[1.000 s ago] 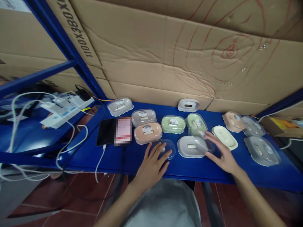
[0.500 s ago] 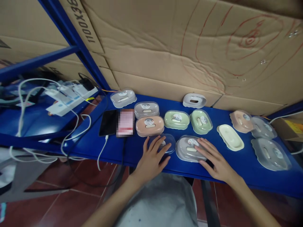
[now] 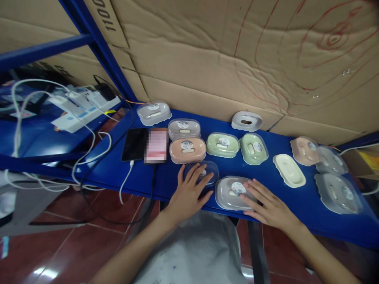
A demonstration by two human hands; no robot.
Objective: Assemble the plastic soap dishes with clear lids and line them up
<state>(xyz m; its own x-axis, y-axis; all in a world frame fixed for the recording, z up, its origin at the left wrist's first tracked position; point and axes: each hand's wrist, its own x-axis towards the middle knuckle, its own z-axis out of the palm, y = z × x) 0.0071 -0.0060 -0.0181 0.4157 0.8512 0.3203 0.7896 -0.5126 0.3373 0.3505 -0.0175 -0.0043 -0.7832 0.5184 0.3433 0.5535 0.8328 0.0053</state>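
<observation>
My left hand (image 3: 186, 197) lies with spread fingers over a clear lid (image 3: 211, 169), through which the blue table shows. To its right, a grey soap box (image 3: 227, 195) with a clear cover and round sticker sits at the table's front edge. My right hand (image 3: 266, 205) touches the right end of this box, its fingers stretched over the cover and its thumb by the near side. Just behind my left hand stands a peach soap box (image 3: 187, 150). Farther back are a covered green soap box (image 3: 222, 145) and a second green soap box (image 3: 254, 149).
A cream tray (image 3: 289, 170) lies right of centre. More covered boxes, one a grey box (image 3: 337, 193), stand at the right. Two phones, one a black phone (image 3: 134, 144), lie left, beside cables and a power strip (image 3: 85, 114). A cardboard wall (image 3: 192, 59) closes the back.
The grey soap box has slid toward the front edge and slightly left with my right hand on it. My left hand stays over the clear lid. The camera view has shifted a little.
</observation>
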